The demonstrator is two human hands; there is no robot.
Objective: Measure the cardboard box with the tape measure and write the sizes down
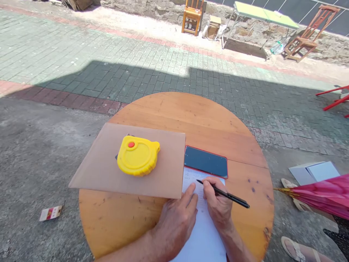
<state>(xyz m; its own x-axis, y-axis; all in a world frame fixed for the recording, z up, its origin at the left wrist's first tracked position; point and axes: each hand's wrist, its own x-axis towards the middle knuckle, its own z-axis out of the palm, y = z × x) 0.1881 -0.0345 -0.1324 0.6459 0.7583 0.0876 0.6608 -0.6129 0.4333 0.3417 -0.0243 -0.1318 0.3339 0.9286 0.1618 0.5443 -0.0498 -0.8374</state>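
Observation:
My right hand (216, 203) is closed round a black pen (226, 195), whose tip touches a white sheet of paper (203, 233) with some handwriting near its top. My left hand (176, 220) lies flat on the paper's left side, fingers stretched out, beside the edge of a brown cardboard sheet (100, 171). A yellow tape measure (137, 155) with a red button rests on that cardboard. A dark phone (205, 161) in a red case lies just beyond the paper. Everything sits on a round wooden table (212, 123).
A pink folded umbrella (319, 194) and another person's sandalled feet (297, 249) are at the right. White boxes (313, 171) lie on the ground there. A small card (50, 213) lies on the concrete left. Wooden chairs (193, 16) and a green folding table (261, 14) stand far back.

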